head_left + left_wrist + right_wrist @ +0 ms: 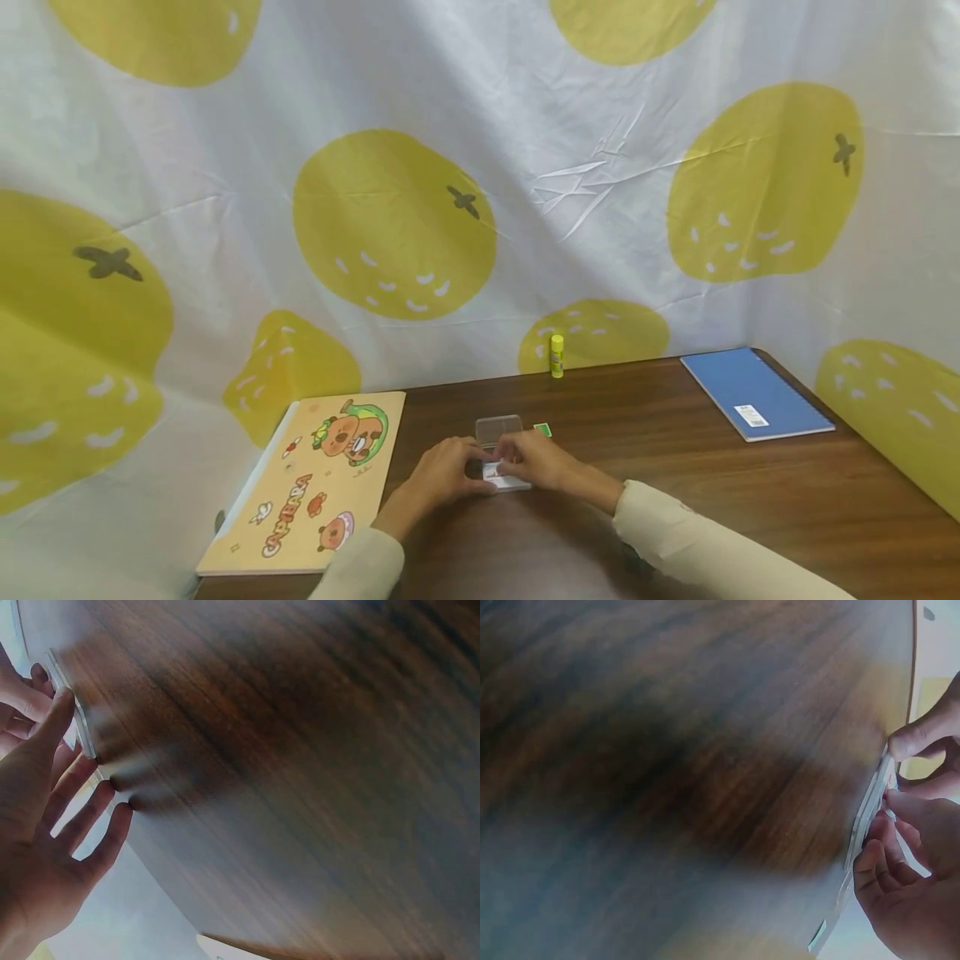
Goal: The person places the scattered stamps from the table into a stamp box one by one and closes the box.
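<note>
A small clear plastic case (501, 428) lies on the table with its lid raised at the back, and a white printed card (492, 472) shows inside it. My left hand (447, 469) steadies the case from the left, thumb at the near edge and fingers by the far side. In the left wrist view its other fingers are spread near the tabletop. From the right, my right hand (542, 458) reaches over the case with curled fingers. Its thumb and fingertips pinch at the card, which they partly hide. Just beyond this hand lies a small green-and-white piece (543, 430).
A yellow glue stick (557, 357) stands at the table's back edge. On the left lies a large capybara-printed pad (330, 483); a blue spiral notebook (753, 392) lies at the back right. A fruit-patterned curtain (517, 250) hangs around the brown table (675, 483).
</note>
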Tool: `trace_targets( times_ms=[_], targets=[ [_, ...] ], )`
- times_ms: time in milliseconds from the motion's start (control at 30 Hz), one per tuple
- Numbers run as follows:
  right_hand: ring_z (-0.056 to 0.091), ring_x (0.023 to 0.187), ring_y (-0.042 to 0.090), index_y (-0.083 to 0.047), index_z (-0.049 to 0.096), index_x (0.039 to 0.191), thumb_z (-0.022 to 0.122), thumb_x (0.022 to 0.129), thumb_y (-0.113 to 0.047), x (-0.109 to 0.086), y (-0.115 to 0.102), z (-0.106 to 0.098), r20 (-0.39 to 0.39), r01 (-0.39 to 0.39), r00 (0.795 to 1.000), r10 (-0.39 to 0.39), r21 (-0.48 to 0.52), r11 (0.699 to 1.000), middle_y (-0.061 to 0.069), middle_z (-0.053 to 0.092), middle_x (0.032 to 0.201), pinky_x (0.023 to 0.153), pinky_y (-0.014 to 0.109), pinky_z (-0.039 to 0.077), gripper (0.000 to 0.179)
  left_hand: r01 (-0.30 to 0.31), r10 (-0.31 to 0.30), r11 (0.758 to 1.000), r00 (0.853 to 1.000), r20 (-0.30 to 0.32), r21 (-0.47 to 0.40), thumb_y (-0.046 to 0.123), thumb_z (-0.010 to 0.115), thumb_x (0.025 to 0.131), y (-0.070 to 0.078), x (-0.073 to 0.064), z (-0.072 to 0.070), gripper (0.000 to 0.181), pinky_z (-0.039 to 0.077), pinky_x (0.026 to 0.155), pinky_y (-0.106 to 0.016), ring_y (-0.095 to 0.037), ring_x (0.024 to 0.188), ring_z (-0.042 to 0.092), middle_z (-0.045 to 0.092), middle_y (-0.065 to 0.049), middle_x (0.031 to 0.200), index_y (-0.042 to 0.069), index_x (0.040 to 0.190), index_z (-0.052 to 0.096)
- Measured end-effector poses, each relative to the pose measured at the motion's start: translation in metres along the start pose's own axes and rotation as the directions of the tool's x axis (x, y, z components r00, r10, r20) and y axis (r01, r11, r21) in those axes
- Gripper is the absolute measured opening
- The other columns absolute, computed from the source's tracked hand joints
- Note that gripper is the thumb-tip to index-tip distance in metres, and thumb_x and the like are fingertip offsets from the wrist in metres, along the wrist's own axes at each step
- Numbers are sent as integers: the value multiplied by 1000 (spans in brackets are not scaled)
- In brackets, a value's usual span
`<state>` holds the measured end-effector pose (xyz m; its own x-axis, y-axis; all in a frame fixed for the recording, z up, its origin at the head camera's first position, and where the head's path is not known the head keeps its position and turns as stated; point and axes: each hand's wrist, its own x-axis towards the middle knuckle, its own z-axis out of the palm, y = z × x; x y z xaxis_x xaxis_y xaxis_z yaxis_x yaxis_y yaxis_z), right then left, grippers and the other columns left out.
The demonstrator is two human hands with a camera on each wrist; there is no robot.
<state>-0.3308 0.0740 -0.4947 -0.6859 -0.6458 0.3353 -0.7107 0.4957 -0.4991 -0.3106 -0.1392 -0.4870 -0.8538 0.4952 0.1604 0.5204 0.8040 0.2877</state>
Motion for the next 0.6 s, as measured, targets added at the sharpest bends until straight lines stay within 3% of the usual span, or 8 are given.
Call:
trace_targets(
  times_ms=[467, 600],
  targets=[
    [54, 66, 2, -3, 73, 95, 77, 88, -4, 1, -1, 3, -7, -43, 999, 43, 3, 999, -2, 66, 74, 59, 20, 48, 8, 7, -7, 1000, 1000, 0, 7, 45, 91, 77, -1, 1, 1, 47, 57, 94, -43, -21, 109, 68, 74, 1, 117, 17, 113, 81],
    [57, 71, 9, -4, 74, 92, 78, 88, -5, 1, -1, 5, -21, -35, 999, 35, -22, 999, -1, 65, 77, 61, 20, 47, 6, 17, -17, 1000, 1000, 4, 9, 47, 91, 76, -2, 2, 2, 50, 56, 95, -43, -22, 110, 68, 74, 1, 118, 16, 114, 81]
  ],
)
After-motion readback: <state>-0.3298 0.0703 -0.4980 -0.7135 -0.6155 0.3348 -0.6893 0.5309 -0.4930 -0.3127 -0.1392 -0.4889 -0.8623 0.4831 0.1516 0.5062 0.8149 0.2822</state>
